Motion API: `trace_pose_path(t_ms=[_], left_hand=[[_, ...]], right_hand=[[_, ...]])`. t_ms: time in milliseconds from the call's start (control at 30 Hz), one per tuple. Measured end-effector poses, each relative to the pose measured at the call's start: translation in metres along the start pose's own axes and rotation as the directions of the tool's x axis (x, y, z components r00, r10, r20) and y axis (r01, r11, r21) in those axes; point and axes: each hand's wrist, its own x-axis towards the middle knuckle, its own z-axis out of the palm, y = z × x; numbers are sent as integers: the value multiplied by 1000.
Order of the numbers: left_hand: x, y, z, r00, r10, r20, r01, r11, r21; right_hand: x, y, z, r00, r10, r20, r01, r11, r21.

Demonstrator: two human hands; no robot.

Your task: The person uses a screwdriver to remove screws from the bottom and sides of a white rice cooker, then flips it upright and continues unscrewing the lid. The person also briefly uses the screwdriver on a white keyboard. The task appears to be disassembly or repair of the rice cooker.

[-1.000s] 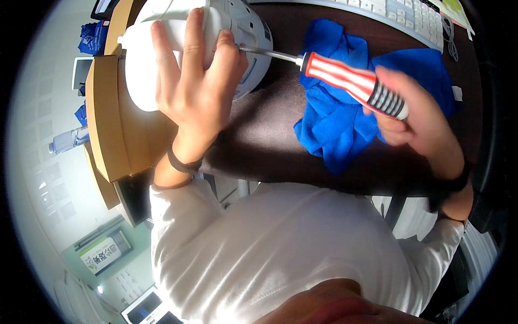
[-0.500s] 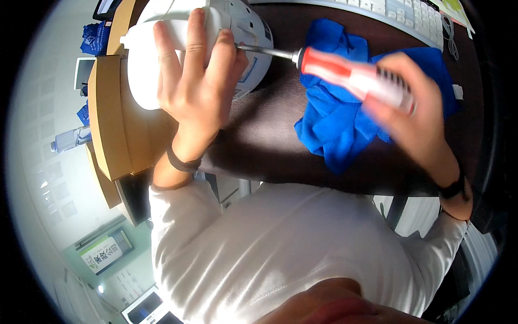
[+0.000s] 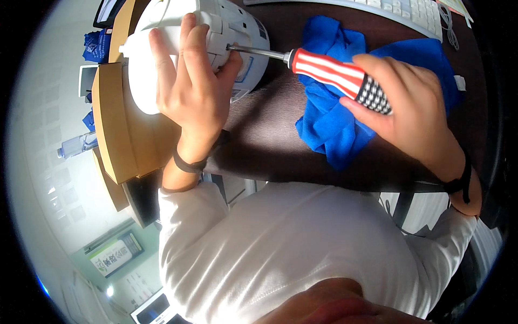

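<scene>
A white rounded appliance (image 3: 141,75), which looks like a rice cooker, lies on the dark table (image 3: 259,135) at the far left. My left hand (image 3: 197,100) rests on it with fingers spread, the thumb close to the screwdriver's tip. In my right hand (image 3: 418,110) is a screwdriver (image 3: 329,73) with a red and white striped handle and a black, white-dotted end. Its metal shaft points left, and the tip meets a small dark hole in the appliance's side. Whether a screw sits in that hole I cannot tell.
A crumpled blue cloth (image 3: 332,121) lies under and beside the screwdriver. At the far edge stands a white keyboard (image 3: 399,8), with a coiled cable (image 3: 447,24) at its right. Cardboard boxes (image 3: 110,124) and a clear bottle (image 3: 78,146) are at the left.
My right hand, blurred before, is sharper and its grip on the handle has shifted toward the handle's end. The left index finger has moved, and the thumb now shows beside the tip.
</scene>
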Motion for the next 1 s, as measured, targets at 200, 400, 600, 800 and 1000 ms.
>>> trace_pose_path(t_ms=[200, 400, 600, 800, 1000], left_hand=[[-3, -2, 1, 999, 31, 10, -31, 999, 29], [0, -3, 2, 999, 49, 0, -49, 998, 38], [-3, -6, -3, 998, 29, 49, -30, 999, 17], [9, -4, -28, 937, -209, 279, 174, 974, 146], [12, 9, -16, 953, -226, 202, 179, 957, 228]], right_hand=[[14, 24, -12, 652, -7, 758, -747, -172, 642], [2, 1, 2, 957, 278, 84, -262, 704, 661], [-2, -1, 1, 966, -143, -214, 122, 987, -108], [1, 4, 0, 971, -188, -150, 156, 967, -201], [3, -3, 4, 981, -143, -132, 121, 980, -159]])
